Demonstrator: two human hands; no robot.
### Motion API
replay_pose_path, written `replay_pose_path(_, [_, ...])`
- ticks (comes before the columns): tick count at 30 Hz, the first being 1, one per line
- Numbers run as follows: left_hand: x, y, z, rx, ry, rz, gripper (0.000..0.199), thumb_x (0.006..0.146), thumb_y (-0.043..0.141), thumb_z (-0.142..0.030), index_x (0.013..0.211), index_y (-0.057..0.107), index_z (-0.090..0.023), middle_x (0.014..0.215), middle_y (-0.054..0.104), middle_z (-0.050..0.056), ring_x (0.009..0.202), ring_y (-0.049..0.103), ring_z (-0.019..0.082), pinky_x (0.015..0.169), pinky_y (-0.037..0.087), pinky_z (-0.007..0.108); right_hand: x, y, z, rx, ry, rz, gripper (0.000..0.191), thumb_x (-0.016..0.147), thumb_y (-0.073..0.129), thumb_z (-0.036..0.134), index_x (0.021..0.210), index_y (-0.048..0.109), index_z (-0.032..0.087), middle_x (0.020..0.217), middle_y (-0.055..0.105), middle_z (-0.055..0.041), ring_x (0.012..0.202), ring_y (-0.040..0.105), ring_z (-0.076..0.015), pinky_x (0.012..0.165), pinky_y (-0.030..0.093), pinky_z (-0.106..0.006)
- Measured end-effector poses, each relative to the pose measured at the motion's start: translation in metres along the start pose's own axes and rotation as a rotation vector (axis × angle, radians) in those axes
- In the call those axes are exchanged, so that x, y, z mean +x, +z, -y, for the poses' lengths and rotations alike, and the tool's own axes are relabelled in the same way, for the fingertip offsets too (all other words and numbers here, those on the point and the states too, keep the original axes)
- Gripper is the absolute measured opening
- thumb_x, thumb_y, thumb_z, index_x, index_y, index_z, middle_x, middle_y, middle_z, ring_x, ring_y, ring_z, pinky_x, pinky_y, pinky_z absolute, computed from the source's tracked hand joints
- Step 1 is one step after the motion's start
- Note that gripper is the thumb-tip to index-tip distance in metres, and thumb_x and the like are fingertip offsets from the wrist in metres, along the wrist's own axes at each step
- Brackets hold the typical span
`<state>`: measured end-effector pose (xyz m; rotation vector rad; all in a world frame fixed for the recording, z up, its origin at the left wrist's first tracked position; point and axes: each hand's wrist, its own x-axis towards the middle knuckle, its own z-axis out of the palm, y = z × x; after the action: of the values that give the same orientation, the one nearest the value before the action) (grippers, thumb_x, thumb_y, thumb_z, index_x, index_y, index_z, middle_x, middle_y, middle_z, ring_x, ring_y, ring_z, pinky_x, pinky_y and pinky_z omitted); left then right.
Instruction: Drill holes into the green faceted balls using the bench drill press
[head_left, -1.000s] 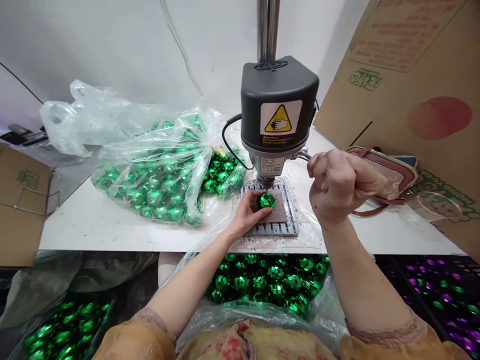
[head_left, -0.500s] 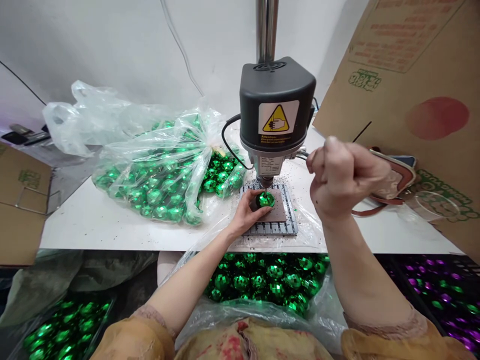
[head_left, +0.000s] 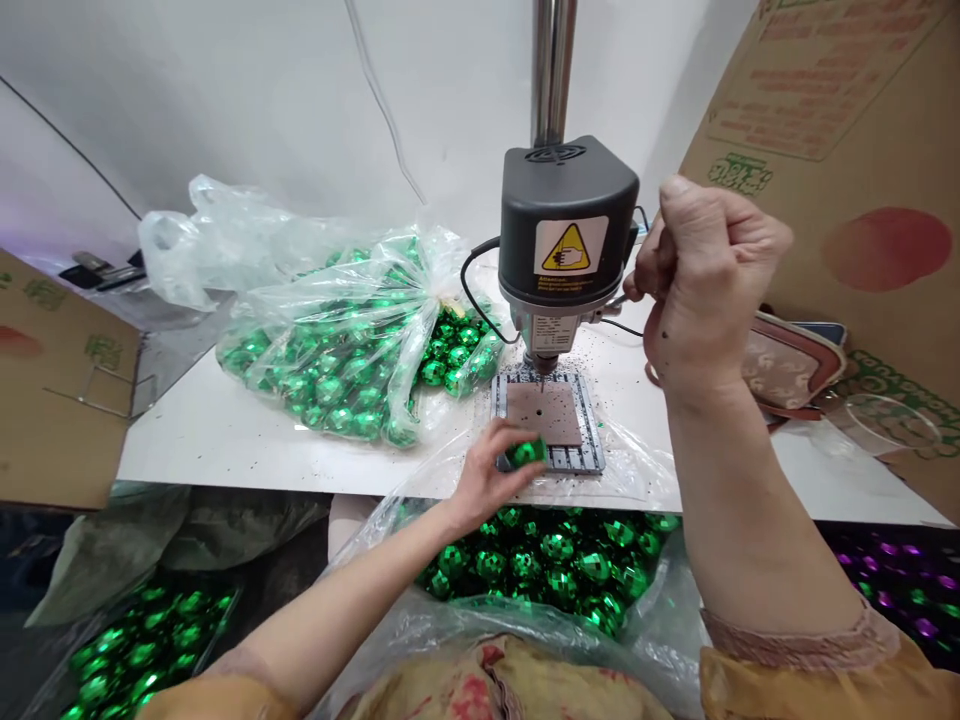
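Note:
My left hand is closed around a shiny green faceted ball, held over the front edge of the drill press base. Behind it, a brown board with a small dark hole lies on that base. The bench drill press stands above, its bit clear of the ball. My right hand is a fist at the right of the drill head, wrapped round the end of its feed lever. Most of the lever is hidden by the fingers.
A clear plastic bag of green balls lies left of the drill. More green balls fill a plastic-lined container below the table edge. Cardboard boxes and a pouch stand at the right. Dark shavings dot the white table.
My left hand has drawn the ball from under the bit toward me, baring the board's hole. My right hand has risen with the lever. The view has shifted slightly.

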<state>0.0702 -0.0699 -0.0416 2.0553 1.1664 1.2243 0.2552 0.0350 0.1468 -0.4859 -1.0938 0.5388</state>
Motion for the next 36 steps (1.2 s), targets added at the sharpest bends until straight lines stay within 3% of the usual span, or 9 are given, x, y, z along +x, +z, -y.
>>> replay_pose_path(4, [-0.061,-0.019,-0.019,0.418,0.264,0.467,0.038,0.086,0.074,-0.052,0.114,0.07,-0.026,0.103,0.07,0.008,0.084,0.066,0.023,0.073,0.052,0.035,0.0,0.0,0.002,0.006,-0.015,-0.001,0.045,0.088,0.062,0.023,0.049,0.041,0.018,0.042,0.033,0.0078,0.035,0.032,-0.0012,0.036,0.022,-0.021])
replay_pose_path(6, [-0.071,-0.031,-0.018,0.509,0.353,0.504,0.034,0.09,0.069,-0.049,0.116,0.067,-0.027,0.1,0.072,0.008,0.08,0.066,0.022,0.072,0.051,0.035,0.0,0.0,0.003,0.0,-0.021,-0.003,0.045,0.089,0.061,0.022,0.049,0.041,0.018,0.041,0.033,0.0077,0.036,0.034,-0.0011,0.036,0.024,-0.02])
replay_pose_path(12, [0.03,-0.084,0.034,0.621,0.045,-0.018,0.044,0.089,0.04,-0.001,0.122,0.062,-0.02,0.109,0.069,0.011,0.099,0.064,0.024,0.088,0.053,0.04,-0.001,0.001,0.003,-0.021,-0.021,-0.013,0.045,0.089,0.061,0.022,0.049,0.042,0.018,0.042,0.033,0.0076,0.036,0.034,-0.0014,0.036,0.023,-0.022])
replay_pose_path(16, [0.092,-0.1,0.069,0.791,-0.235,0.273,0.055,0.075,0.058,-0.002,0.128,0.062,-0.017,0.119,0.063,0.013,0.106,0.06,0.03,0.094,0.051,0.043,-0.001,0.002,0.003,-0.023,-0.031,-0.01,0.045,0.089,0.06,0.021,0.048,0.041,0.018,0.042,0.034,0.0072,0.037,0.034,-0.0017,0.036,0.023,-0.023])
replay_pose_path(21, [0.09,-0.092,0.077,0.781,-0.208,0.4,0.042,0.08,0.066,-0.013,0.121,0.066,-0.021,0.115,0.058,0.01,0.103,0.06,0.028,0.092,0.05,0.039,-0.001,0.0,0.002,-0.021,-0.034,-0.012,0.045,0.09,0.06,0.022,0.049,0.041,0.017,0.042,0.033,0.0078,0.037,0.033,-0.001,0.037,0.024,-0.021])
replay_pose_path(24, [0.08,-0.093,0.065,0.601,-0.272,0.135,0.032,0.088,0.063,-0.022,0.119,0.068,-0.023,0.109,0.058,0.008,0.088,0.059,0.021,0.085,0.051,0.036,-0.001,-0.001,0.001,-0.015,-0.025,-0.016,0.045,0.09,0.06,0.025,0.05,0.041,0.018,0.042,0.033,0.008,0.037,0.034,-0.0008,0.036,0.024,-0.021])
replay_pose_path(28, [0.071,-0.088,0.035,-0.126,-0.389,-0.156,0.04,0.092,0.063,-0.05,0.124,0.066,-0.025,0.099,0.063,0.004,0.078,0.06,0.015,0.072,0.053,0.029,-0.002,0.001,0.0,0.006,-0.022,-0.023,0.045,0.09,0.062,0.025,0.05,0.041,0.017,0.042,0.033,0.0082,0.035,0.033,-0.0003,0.036,0.021,-0.02])
replay_pose_path(32, [0.061,-0.062,0.008,-0.794,-0.562,-0.165,0.05,0.088,0.066,-0.06,0.123,0.065,-0.025,0.11,0.07,0.007,0.09,0.068,0.019,0.076,0.059,0.034,-0.001,0.003,-0.002,0.056,-0.04,-0.04,0.046,0.088,0.066,0.028,0.05,0.042,0.018,0.041,0.032,0.008,0.034,0.031,-0.0013,0.035,0.019,-0.022])
replay_pose_path(36, [0.057,-0.035,0.004,-0.968,-0.688,-0.117,0.045,0.083,0.078,-0.046,0.122,0.066,-0.026,0.116,0.072,0.007,0.098,0.07,0.021,0.083,0.06,0.038,0.0,0.003,-0.002,0.037,-0.036,-0.034,0.047,0.088,0.067,0.031,0.051,0.041,0.018,0.043,0.032,0.0076,0.036,0.03,-0.0022,0.037,0.019,-0.023])
